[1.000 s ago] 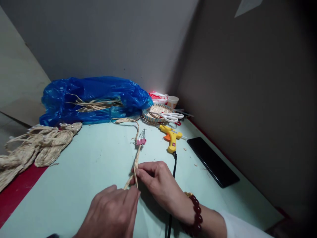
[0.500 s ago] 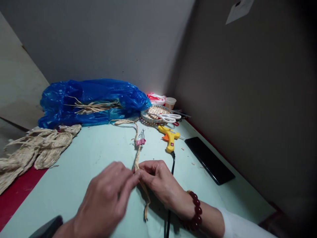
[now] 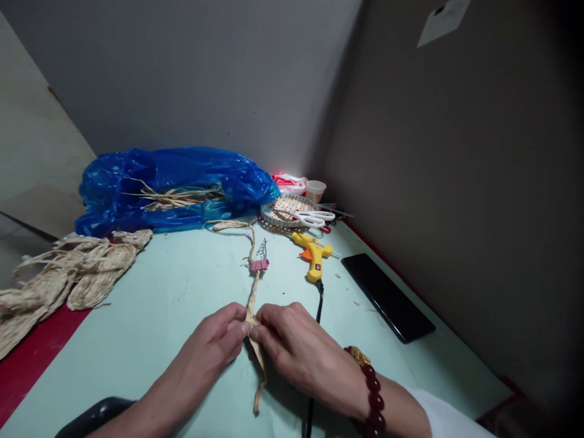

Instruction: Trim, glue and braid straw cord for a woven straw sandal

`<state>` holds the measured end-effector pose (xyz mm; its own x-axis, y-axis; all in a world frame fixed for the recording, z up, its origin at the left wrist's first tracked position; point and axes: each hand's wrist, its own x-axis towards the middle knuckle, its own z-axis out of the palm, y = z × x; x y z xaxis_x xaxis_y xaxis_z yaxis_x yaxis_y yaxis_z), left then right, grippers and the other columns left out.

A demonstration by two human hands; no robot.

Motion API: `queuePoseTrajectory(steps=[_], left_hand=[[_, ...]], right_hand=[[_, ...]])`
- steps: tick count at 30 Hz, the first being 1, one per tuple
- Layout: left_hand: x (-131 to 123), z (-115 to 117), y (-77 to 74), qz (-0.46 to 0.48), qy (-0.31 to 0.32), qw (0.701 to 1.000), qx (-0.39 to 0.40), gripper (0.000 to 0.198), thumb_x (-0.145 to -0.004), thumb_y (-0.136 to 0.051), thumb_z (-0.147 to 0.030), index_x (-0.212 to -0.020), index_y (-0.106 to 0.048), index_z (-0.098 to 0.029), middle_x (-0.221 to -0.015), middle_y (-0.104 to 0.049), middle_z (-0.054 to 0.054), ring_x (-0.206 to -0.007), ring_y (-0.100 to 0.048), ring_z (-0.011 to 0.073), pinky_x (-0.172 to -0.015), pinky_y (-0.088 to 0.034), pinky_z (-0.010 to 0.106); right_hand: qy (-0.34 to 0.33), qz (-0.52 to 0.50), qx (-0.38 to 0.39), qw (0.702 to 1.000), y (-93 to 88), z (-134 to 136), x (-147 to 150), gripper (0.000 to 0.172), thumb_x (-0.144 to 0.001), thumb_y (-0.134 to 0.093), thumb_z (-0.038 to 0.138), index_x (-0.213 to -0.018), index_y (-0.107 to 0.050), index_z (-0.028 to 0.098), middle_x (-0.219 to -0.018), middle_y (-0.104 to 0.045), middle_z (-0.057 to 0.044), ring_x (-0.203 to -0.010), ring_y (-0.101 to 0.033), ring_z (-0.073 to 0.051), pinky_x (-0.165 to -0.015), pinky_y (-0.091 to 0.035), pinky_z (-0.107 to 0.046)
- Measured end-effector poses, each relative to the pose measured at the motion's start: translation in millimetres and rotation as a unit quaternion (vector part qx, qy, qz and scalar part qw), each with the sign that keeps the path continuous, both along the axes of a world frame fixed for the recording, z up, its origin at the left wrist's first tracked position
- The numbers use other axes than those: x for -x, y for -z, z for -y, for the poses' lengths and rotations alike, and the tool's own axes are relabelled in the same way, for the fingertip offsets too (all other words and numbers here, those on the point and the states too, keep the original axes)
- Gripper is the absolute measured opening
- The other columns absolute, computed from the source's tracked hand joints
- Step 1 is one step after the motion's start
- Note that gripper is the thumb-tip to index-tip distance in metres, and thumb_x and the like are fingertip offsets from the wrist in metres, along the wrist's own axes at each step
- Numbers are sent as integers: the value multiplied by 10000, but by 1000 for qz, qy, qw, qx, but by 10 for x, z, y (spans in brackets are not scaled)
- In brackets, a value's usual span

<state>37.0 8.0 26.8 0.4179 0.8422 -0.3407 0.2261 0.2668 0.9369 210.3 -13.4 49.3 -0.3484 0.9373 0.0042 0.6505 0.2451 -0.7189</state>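
Observation:
A pale braided strand [image 3: 254, 293] runs from a pink binder clip [image 3: 260, 265] down toward me, its loose end hanging below my fingers. My left hand [image 3: 214, 344] pinches the strand from the left between thumb and fingers. From the right, my right hand [image 3: 303, 350] grips the same spot with thumb and bent forefinger; a dark red bead bracelet circles that wrist. Beyond the clip, the thin braid continues to a small coil [image 3: 232, 224].
At the back lies a blue plastic bag [image 3: 182, 164] of straw strips. Braided bundles [image 3: 103, 271] are at left. A basket with white scissors [image 3: 314, 217], a paper cup [image 3: 316, 190], a yellow glue gun [image 3: 314, 254] and a black phone [image 3: 387, 297] are at right. A dark object [image 3: 98, 417] sits lower left.
My left hand has turned and lowered, its fingers now beside the strand. My right hand has shifted slightly down and right. The strand's loose end has swung left.

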Motion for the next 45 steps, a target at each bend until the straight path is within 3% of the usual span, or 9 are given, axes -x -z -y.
queuePoseTrajectory(steps=[6,10,17,24,27,32,34,38,45], left_hand=[[-42,-5,-59,-103,-5,992,-79,341,-822,-556,-421,-570,-440,-224,-466,-414,-79,-487,-364,128,-509,-269,251],[-68,4,-58,-71,-16,995,-65,289,-792,-577,-380,-573,-533,-195,-538,-543,-31,-560,-489,151,-573,-355,259],[-41,8,10,-56,-24,998,-7,243,-794,-578,-345,-616,-541,-185,-405,-399,-91,-351,-272,65,-417,-161,226],[-41,-33,-26,2,1,1000,24,248,-770,-627,-374,-643,-580,-166,-437,-410,-85,-412,-272,74,-454,-168,228],[-8,-36,-19,24,7,999,35,243,-736,-677,-369,-673,-591,-151,-528,-477,-65,-473,-347,85,-474,-205,219],[42,-23,-57,41,17,997,57,226,-773,-665,-372,-735,-624,-154,-616,-560,-41,-528,-422,102,-505,-248,216],[45,-24,-73,60,29,995,69,236,-780,-672,-379,-772,-639,-145,-651,-613,-16,-550,-477,113,-522,-293,219],[48,-27,-73,142,86,984,61,245,-836,-627,-389,-859,-632,-144,-690,-695,37,-667,-623,173,-647,-420,269],[96,-5,-48,32,88,995,-44,246,-912,-493,-395,-799,-558,-186,-730,-588,-13,-674,-525,148,-643,-380,263]], right_hand=[[-6,92,-28,995,-52,61,22,281,-921,-431,230,-649,-365,203,-516,-364,45,-444,-258,-90,-481,-174,-285],[-24,127,-48,990,-67,132,69,235,-934,-378,240,-727,-480,195,-560,-472,8,-466,-297,-106,-494,-194,-292],[-91,266,-69,957,-22,177,235,180,-877,-448,241,-956,-586,156,-736,-671,-79,-527,-496,-174,-498,-195,-323],[-185,327,-124,918,100,187,334,306,-757,-597,160,-1047,-600,65,-883,-700,-133,-564,-611,-219,-409,-192,-314],[-148,259,-126,946,50,167,236,230,-879,-523,230,-1046,-616,102,-799,-717,-101,-549,-610,-204,-454,-265,-302],[32,-2,-35,999,-89,11,10,310,-943,-498,431,-768,-581,190,-655,-654,-15,-594,-577,-143,-571,-370,-249],[11,-107,64,992,-61,-58,-18,270,-902,-567,441,-803,-540,192,-684,-638,-10,-647,-598,-153,-602,-413,-242],[-106,-278,253,921,69,-131,14,217,-932,-495,399,-865,-446,199,-740,-588,-7,-653,-610,-142,-637,-499,-260],[-94,-182,174,963,-4,-148,-27,171,-950,-437,228,-809,-525,185,-711,-587,12,-656,-507,-114,-614,-394,-210]])
